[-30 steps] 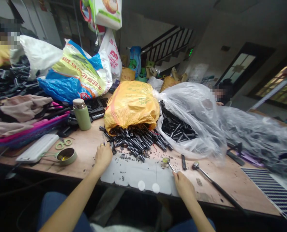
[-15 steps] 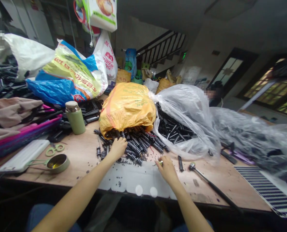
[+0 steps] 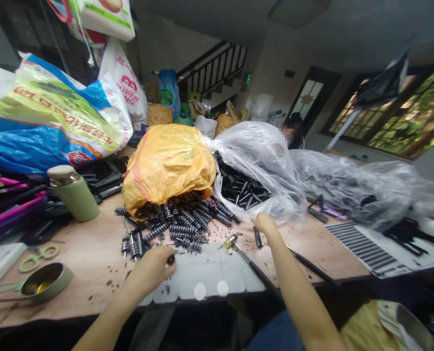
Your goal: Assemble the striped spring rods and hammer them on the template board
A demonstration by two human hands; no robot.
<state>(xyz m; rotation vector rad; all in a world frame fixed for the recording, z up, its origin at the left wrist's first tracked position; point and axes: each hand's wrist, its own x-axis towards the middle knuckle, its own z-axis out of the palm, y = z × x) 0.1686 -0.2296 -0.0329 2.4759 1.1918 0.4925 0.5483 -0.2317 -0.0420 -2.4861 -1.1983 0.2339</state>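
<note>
My left hand (image 3: 151,269) rests on the wooden table (image 3: 92,243) near its front edge, fingers curled around a small black piece (image 3: 170,260). It lies just before a pile of black-and-white striped parts (image 3: 182,219) that spills from a yellow bag (image 3: 169,161). My right hand (image 3: 266,225) reaches forward to the lower edge of a clear plastic bag of black tubes (image 3: 246,187); its fingers are hidden behind the back of the hand. A small hammer (image 3: 231,240) lies between my hands, its handle running under my right forearm.
A white sheet (image 3: 202,275) with small black beads covers the table's front edge. At left stand a green flask (image 3: 74,192), green scissors (image 3: 39,254) and a round tin (image 3: 45,282). A striped mat (image 3: 363,246) lies at right. Another person (image 3: 295,134) sits behind the bags.
My left hand has drawn back from the pile toward the front edge with a small black piece. My right hand has left the hammer and reached to the clear bag. The view has swung right.
</note>
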